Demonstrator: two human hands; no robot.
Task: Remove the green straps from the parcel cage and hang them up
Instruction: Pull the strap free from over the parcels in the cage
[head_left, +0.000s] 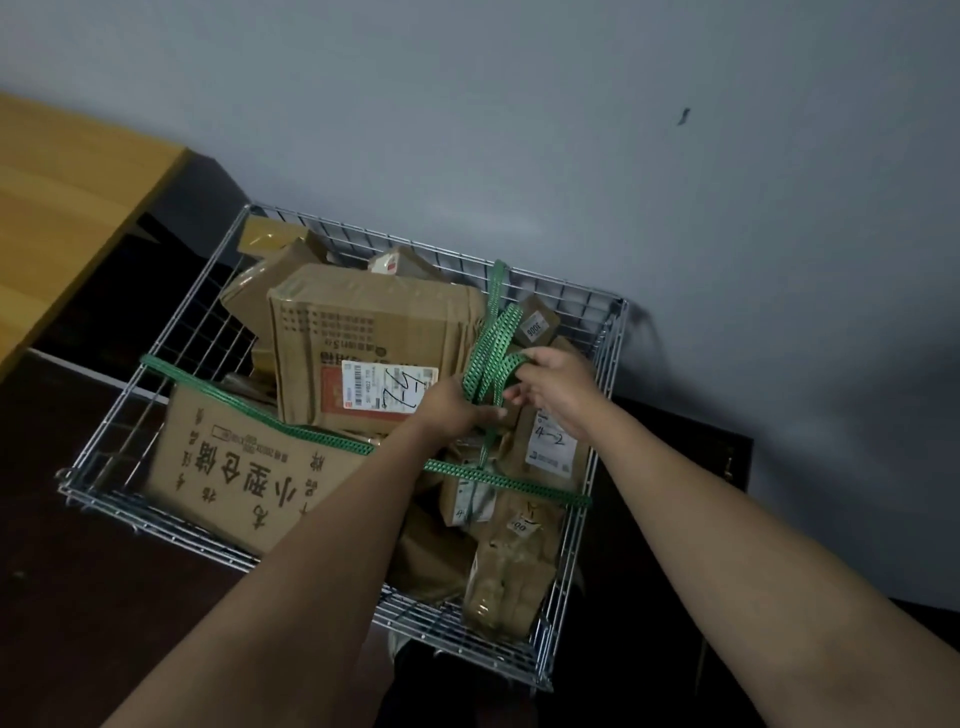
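Left hand (457, 406) and right hand (560, 388) grip green straps (492, 358) near the two o'clock rim of the parcel cage (374, 244) full of cartons (358, 332).

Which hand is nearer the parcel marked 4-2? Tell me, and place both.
Right. The right hand grips the green straps just past the parcel's far end. The left hand holds the straps further left, by the big box's corner.
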